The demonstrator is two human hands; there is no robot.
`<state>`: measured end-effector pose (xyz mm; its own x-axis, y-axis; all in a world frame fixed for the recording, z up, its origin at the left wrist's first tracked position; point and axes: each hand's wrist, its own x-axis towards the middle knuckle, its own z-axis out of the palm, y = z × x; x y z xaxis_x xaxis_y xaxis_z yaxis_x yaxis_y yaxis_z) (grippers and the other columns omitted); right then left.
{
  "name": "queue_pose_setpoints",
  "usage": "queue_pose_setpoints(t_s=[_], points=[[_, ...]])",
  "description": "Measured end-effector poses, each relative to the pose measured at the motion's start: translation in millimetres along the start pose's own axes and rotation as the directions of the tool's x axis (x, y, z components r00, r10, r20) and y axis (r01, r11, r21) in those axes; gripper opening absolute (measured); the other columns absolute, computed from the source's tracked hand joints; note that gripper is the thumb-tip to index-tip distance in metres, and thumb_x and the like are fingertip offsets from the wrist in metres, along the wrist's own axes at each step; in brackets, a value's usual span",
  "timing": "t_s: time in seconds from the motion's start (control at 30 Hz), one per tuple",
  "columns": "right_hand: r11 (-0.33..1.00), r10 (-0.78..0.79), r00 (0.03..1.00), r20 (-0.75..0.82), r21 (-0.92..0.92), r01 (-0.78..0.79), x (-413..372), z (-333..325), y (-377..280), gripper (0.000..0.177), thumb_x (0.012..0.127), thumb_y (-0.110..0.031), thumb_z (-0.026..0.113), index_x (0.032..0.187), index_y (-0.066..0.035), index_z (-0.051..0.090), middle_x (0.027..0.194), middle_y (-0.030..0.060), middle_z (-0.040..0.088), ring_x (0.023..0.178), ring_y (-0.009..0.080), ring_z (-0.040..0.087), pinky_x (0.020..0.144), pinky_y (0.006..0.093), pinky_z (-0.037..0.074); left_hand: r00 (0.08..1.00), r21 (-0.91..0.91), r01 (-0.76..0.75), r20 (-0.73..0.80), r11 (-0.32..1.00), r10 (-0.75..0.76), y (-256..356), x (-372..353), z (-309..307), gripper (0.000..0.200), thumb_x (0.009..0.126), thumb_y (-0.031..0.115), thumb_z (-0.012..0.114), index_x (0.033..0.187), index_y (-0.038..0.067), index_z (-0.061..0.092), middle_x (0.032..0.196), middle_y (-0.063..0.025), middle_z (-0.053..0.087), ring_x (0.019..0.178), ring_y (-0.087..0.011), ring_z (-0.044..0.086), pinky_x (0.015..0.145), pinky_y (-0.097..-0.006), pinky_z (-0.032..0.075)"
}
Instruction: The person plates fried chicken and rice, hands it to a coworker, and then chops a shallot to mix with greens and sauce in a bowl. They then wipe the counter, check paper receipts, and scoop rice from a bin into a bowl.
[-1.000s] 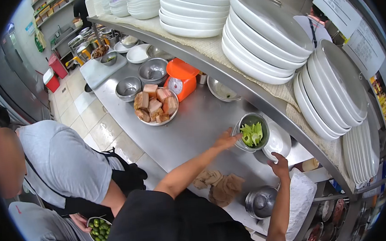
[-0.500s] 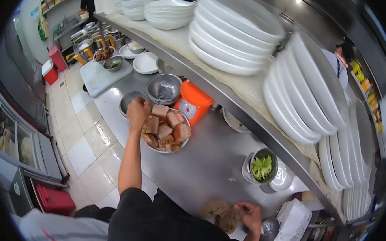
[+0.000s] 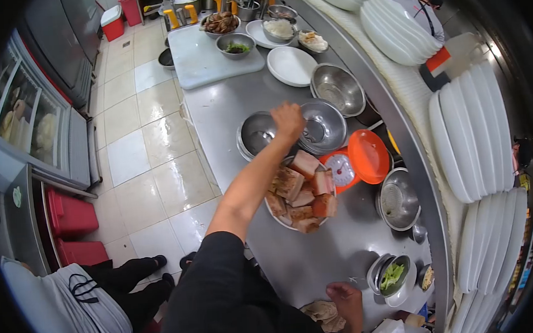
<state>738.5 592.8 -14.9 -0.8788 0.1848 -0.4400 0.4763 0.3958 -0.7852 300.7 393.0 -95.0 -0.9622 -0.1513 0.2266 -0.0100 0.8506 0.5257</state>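
My left hand (image 3: 288, 121) is stretched over the rims between a stack of steel bowls (image 3: 257, 133) and another steel bowl stack (image 3: 323, 126). Its fingers are bent downward together, and what they hold, if anything, is hidden. Just below the wrist, a bowl is piled with thick chunks of meat (image 3: 302, 198), touching or close beside an orange scale (image 3: 340, 169). My right hand (image 3: 347, 301) hovers low near the front of the steel counter, fingers loosely bent and apart with nothing seen in them. Beside it lies a crumpled brown cloth (image 3: 325, 315).
A white cutting board (image 3: 199, 61) bears bowls of food at the far end. Nearer are a white plate (image 3: 292, 66) and a bowl of greens (image 3: 393, 276). A shelf with stacked white dishes (image 3: 469, 136) runs along the right. A person in grey (image 3: 80, 306) is at lower left.
The view has swung right and down the counter, so the bowls and meat appear further right. My left hand has moved from the nearer bowl's rim to between the two bowl stacks.
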Motion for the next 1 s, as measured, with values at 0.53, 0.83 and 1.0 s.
queue_pose_setpoints(t_s=[0.53, 0.83, 1.0], points=[[0.96, -0.224, 0.973, 0.054, 0.183, 0.211, 54, 35, -16, 0.011, 0.08, -0.008, 0.066, 0.086, 0.001, 0.065, 0.075, 0.0018, 0.062, 0.07, 0.0081, 0.058, 0.066, 0.0217, 0.046, 0.878, -0.905, 0.382, 0.294, 0.186, -0.377, -39, -72, -140, 0.007, 0.067, 0.003, 0.057, 0.073, 0.002, 0.052, 0.061, -0.0044, 0.048, 0.053, -0.0163, 0.051, 0.037, -0.0308, 0.04], [0.954, -0.116, 0.993, -0.014, 0.278, 0.115, 59, 49, -10, 0.013, 0.081, -0.01, 0.066, 0.089, 0.0, 0.065, 0.075, 0.0007, 0.063, 0.069, 0.0057, 0.055, 0.065, 0.02, 0.045, 0.801, -0.981, 0.157, 0.061, 0.11, -0.596, -192, -80, -192, 0.011, 0.065, 0.002, 0.052, 0.076, 0.0, 0.053, 0.057, -0.0057, 0.051, 0.039, -0.0149, 0.045, 0.033, -0.0279, 0.034], [0.954, -0.092, 0.995, 0.038, 0.29, 0.077, 113, 96, -60, 0.015, 0.08, -0.011, 0.067, 0.09, 0.0, 0.066, 0.077, 0.0014, 0.064, 0.07, 0.0059, 0.057, 0.067, 0.0203, 0.046, 0.743, -0.915, 0.346, 0.133, 0.207, -0.656, -270, -39, -136, 0.013, 0.063, 0.002, 0.051, 0.076, 0.0, 0.052, 0.059, -0.0054, 0.049, 0.043, -0.0145, 0.045, 0.034, -0.0282, 0.032]])
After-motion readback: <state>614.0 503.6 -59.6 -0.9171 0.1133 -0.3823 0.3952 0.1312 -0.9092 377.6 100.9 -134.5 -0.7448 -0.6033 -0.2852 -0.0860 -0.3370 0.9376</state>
